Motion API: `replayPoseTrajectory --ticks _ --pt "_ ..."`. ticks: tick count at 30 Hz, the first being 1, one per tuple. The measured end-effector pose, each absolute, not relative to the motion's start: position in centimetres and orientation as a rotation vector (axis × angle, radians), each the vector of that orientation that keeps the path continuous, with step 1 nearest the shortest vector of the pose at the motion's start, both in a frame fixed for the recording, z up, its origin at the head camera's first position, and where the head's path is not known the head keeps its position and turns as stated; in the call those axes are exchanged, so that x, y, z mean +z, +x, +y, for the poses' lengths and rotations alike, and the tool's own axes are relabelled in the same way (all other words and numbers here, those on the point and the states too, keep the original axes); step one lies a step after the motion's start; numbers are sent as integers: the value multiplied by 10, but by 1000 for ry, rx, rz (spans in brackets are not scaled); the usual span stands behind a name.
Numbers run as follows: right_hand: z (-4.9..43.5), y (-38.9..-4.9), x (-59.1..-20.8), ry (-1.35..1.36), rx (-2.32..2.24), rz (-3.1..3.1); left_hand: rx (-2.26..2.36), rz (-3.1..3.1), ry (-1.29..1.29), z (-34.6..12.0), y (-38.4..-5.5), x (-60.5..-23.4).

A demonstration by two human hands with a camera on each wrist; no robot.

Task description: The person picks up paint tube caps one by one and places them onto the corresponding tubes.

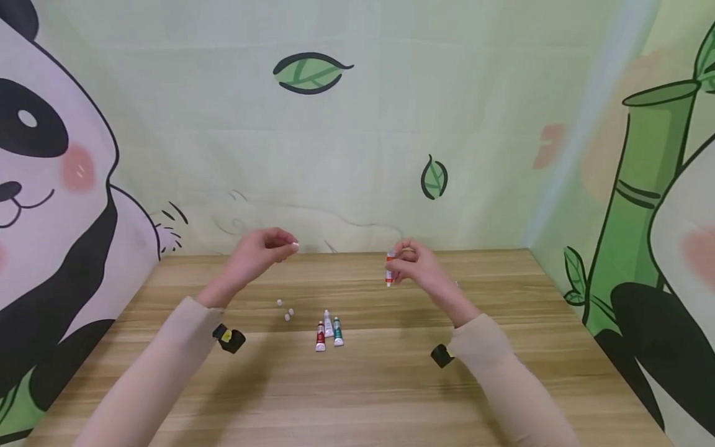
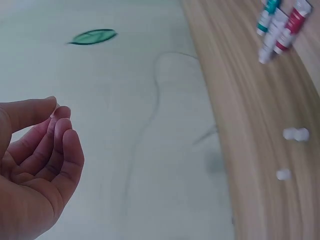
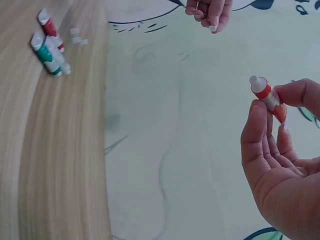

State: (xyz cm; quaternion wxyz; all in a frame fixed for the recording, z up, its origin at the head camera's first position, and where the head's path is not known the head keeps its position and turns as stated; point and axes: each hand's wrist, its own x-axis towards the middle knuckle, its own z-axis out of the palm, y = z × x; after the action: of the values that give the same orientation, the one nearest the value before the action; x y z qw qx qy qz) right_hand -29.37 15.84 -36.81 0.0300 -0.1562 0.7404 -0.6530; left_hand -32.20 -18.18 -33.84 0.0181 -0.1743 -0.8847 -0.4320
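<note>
Above the back of the table, my right hand (image 1: 414,264) pinches an orange-red and white paint tube (image 3: 270,97) between thumb and fingers. The tube's white tip points down in the head view. Off to the left and also raised, my left hand (image 1: 261,251) holds a small white cap (image 1: 295,247) at its thumb and fingertip, mostly hidden by them. Between the hands, nearer the front, lie a red paint tube (image 1: 320,337), a white paint tube (image 1: 328,324) and a green paint tube (image 1: 337,332), close together. Three small white caps (image 2: 283,174) are to their left.
The wooden table (image 1: 357,397) ends at a printed cloth backdrop (image 1: 368,105) with pandas, leaves and bamboo. A tiny pale object (image 1: 457,284) shows just beyond my right wrist. Each wrist wears a small black camera mount (image 1: 230,339).
</note>
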Motion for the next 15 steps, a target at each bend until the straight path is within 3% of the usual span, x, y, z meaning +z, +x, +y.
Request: replayPoseTrajectory --ticks 15 --pt "164 -270 -337 -473 -2367 2110 -1389 -2645 -562 -172 -280 -304"
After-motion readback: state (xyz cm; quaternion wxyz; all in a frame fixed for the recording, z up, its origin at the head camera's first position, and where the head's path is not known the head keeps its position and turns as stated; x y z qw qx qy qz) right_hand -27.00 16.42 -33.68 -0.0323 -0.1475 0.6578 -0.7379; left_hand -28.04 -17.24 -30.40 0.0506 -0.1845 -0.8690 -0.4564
